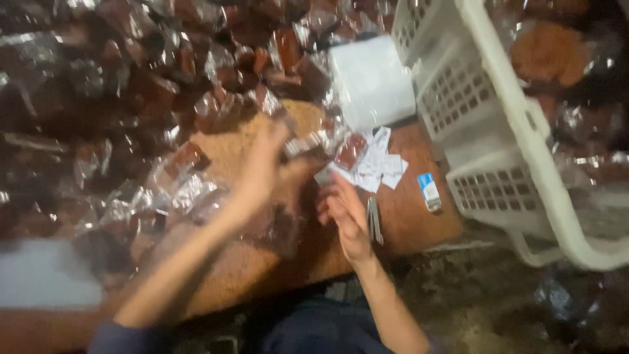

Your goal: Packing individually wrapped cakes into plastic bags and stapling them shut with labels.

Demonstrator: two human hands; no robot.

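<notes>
Left hand [265, 167] grips a clear packet [308, 145]; right hand [344, 213] lies open beside paper slips [380, 167].

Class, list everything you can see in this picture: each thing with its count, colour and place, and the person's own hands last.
Clear wrapped packets: too many to count, reddish-brown contents, heaped upper left.
Board: one, brown, centre.
Paper slips: several, white, centre right on the board.
Small box: one, blue and white, right of the slips.
Basket: one, white plastic, tilted at right.
Left hand: reaching to a clear wrapper, blurred.
Right hand: fingers by the slips.
</notes>
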